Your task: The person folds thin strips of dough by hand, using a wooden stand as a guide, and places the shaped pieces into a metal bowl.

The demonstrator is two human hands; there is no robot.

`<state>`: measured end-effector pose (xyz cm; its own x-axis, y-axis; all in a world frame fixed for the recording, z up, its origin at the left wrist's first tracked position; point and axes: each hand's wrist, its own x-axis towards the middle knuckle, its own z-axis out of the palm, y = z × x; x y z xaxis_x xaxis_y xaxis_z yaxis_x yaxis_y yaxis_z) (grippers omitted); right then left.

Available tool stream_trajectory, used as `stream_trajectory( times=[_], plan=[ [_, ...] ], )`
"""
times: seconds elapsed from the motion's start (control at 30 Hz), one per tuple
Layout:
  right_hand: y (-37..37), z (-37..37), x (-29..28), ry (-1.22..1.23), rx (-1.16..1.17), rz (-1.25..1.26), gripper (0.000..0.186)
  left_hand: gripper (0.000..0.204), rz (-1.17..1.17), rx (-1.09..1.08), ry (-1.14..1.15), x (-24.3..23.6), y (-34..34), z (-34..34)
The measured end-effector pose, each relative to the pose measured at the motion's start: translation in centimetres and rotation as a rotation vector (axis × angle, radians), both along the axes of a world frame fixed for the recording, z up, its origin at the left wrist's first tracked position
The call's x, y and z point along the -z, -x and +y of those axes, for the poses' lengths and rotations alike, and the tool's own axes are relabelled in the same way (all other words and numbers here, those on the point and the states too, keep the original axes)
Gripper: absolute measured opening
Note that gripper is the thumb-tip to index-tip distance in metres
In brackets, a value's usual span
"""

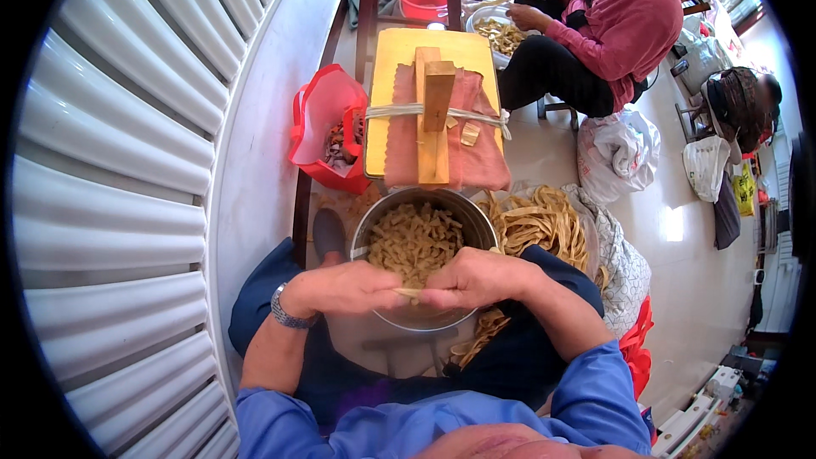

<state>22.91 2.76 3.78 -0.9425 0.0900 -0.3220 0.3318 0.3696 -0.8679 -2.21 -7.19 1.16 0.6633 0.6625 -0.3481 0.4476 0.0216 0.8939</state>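
Left hand [350, 286] and right hand [466, 279] both pinch pale strip [407, 292] over metal pot [432, 319]. Many short pieces [414, 238] lie inside; long strips [548, 225] wait beside pot, so work seems only partly done.

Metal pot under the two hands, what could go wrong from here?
The pot stands between the person's legs, so a bump might tip it and spill the pale pieces. The strip between the left hand and right hand appears over the pot's near side, so a slip might drop it outside.
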Motion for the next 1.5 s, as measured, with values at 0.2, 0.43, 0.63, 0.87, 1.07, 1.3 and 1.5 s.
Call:
stream_trajectory(
  times=[0.2,0.43,0.63,0.87,1.07,1.3,1.5],
  plan=[
    [-1.3,1.2,-1.1,0.134,0.219,0.066,0.038,0.020,-0.339,-0.484,0.173,-3.2,1.6,0.6],
    [-2.5,1.5,-2.5,0.676,0.655,0.390,0.038,0.022,-0.763,-0.997,-0.118,-0.6,1.6,1.9],
    [-0.2,1.1,-0.8,-0.046,0.425,0.222,0.028,0.039,-0.512,-0.676,0.173,-0.8,-4.1,1.7],
    [0.6,0.4,1.7,-0.617,0.377,0.330,0.033,0.039,-0.672,-0.791,0.273,1.4,-5.2,2.1],
    [1.6,-0.6,1.5,-0.371,0.597,0.349,0.052,0.034,-0.737,-0.982,0.131,0.7,-5.3,2.7],
    [2.4,0.1,-1.2,0.637,0.668,0.159,0.041,0.035,-0.563,-0.764,0.236,-0.6,-4.1,2.1],
    [2.4,-0.2,1.0,0.541,0.701,0.213,0.021,0.031,-0.712,-0.703,0.300,-0.8,-3.8,1.7]
  ],
)
